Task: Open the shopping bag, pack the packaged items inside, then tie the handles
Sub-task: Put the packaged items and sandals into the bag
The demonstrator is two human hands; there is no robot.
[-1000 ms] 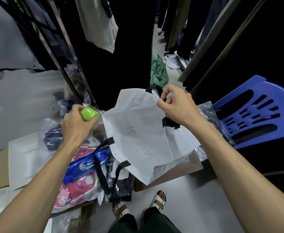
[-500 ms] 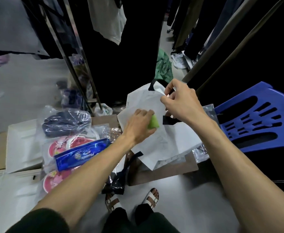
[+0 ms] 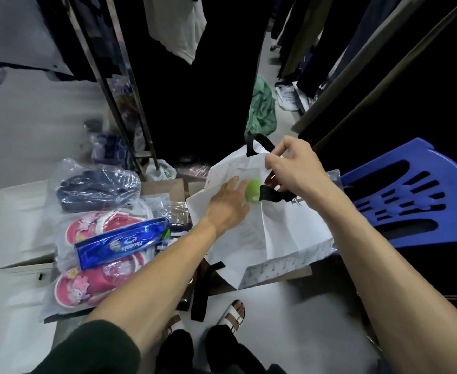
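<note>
A left hand (image 3: 228,203) carries a small round green item (image 3: 253,190) to the white plastic shopping bag (image 3: 281,228), its fingers closed around it. The right hand (image 3: 293,168) pinches the bag's rim open. If that limp rim sags, the item could drop outside.

This looked like a clothing shop or its stockroom. Dark garments (image 3: 195,76) hung from metal racks (image 3: 130,103) across the top of the frame, bagged slippers (image 3: 97,255) and other packaged goods lay at lower left, and a blue plastic chair (image 3: 411,193) stood at right.
</note>
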